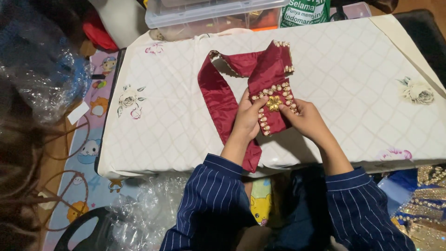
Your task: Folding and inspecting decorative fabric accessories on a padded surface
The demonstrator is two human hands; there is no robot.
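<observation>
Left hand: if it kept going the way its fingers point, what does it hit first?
The left hand points up and right, thumb on the beaded panel of the red sash. Going on, it likely meets the gold brooch first; depth is unclear.

1. Maroon satin sash (223,100), pearl-beaded edging, gold flower ornament (273,103)
2. Left hand (247,117) and right hand (304,118) pinching the sash's beaded panel
3. White quilted pad (353,83), rose print, beneath
4. Clear plastic box (209,14) behind

Your surroundings: a low padded table in dim light.
Its white quilted cover (353,83) shows rose prints; a cartoon-printed mat (88,153) covers the floor at your left.
</observation>
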